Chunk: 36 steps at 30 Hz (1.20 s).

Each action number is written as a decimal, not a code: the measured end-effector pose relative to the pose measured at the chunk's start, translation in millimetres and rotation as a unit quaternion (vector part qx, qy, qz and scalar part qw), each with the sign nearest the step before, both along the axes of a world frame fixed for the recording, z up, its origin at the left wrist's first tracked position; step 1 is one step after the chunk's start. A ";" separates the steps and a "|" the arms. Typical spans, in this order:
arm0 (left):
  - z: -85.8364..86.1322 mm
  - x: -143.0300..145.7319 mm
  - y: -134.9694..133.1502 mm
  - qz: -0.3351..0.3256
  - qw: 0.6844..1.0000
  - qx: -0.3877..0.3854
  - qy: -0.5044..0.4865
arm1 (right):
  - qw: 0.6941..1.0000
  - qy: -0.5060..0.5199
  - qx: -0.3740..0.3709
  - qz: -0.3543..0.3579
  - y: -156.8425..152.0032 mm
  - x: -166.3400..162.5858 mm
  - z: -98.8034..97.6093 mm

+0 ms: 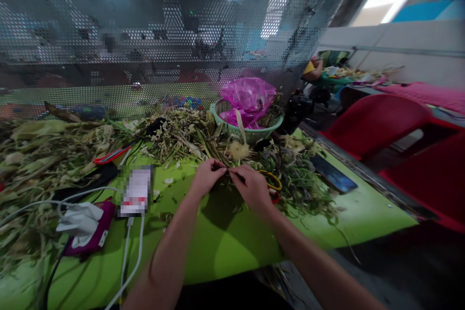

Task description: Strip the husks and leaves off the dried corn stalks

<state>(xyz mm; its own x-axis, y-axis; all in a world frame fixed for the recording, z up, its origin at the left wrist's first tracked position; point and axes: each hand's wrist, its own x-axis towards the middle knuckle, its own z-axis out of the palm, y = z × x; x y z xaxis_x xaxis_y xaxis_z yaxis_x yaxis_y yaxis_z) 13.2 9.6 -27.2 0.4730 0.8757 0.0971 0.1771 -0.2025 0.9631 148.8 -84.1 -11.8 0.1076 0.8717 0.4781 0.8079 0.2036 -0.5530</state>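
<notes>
Both hands meet above the green tabletop point(232, 252), their fingertips almost touching. My left hand point(209, 174) has its thumb and fingers pinched together. Opposite it, my right hand point(250, 185) is closed in a similar pinch. Whatever lies between the fingertips is too small and dark to name. Just beyond the hands are dried plant stems point(203, 145) and a pale fibrous tuft point(238, 149). By the right hand lie a yellow loop point(274, 180) and a heap of greenish plant strands point(301, 179), with a red item partly hidden behind that hand.
A green basket point(250, 134) holds a pink plastic bag point(249, 99). Leftward are a charging phone point(136, 191), a purple tissue pack point(90, 232), a red cutter point(112, 155) and dried leaves point(29, 174). Another phone point(334, 174) lies right, near red chairs point(378, 121). A perforated panel point(145, 38) stands behind.
</notes>
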 end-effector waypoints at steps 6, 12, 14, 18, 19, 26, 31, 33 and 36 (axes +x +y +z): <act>1.7 -1.3 -2.2 0.004 1.000 -0.006 -0.016 | 0.999 0.033 -0.004 0.025 0.3 0.7 2.5; 3.4 -0.4 -4.6 0.003 1.000 0.019 -0.001 | 0.998 0.065 0.001 0.014 5.1 3.9 -0.4; 4.8 0.5 -5.6 0.006 0.999 0.040 0.015 | 0.997 0.072 -0.001 0.009 7.3 5.4 -2.7; 9.4 2.0 -8.8 0.011 0.994 0.088 0.064 | 0.998 0.067 -0.014 0.001 10.7 7.8 -7.7; 10.7 2.2 -9.9 0.012 0.992 0.100 0.075 | 0.998 0.060 -0.015 -0.004 11.1 8.1 -8.8; 15.2 2.8 -15.9 0.030 0.980 0.159 0.117 | 0.995 -0.081 -0.008 -0.058 11.3 6.2 -10.8; 9.7 3.5 -10.6 0.013 0.990 0.116 0.081 | 0.979 -0.189 0.013 -0.077 9.0 3.9 -8.6; 6.3 3.5 -7.3 -0.002 0.996 0.077 0.036 | 0.975 -0.205 0.019 -0.079 8.2 3.0 -7.2; 2.5 2.9 -4.2 -0.019 0.999 0.040 -0.017 | 0.975 -0.204 0.025 -0.081 7.7 2.1 -6.0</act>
<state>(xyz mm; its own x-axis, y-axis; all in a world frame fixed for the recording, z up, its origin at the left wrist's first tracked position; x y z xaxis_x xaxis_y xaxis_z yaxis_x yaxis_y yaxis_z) 16.1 5.4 -24.7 0.5009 0.8459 0.1831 0.1354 -0.2855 0.9488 150.9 -76.4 -17.7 0.0329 0.8342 0.5505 0.9825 0.0740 -0.1709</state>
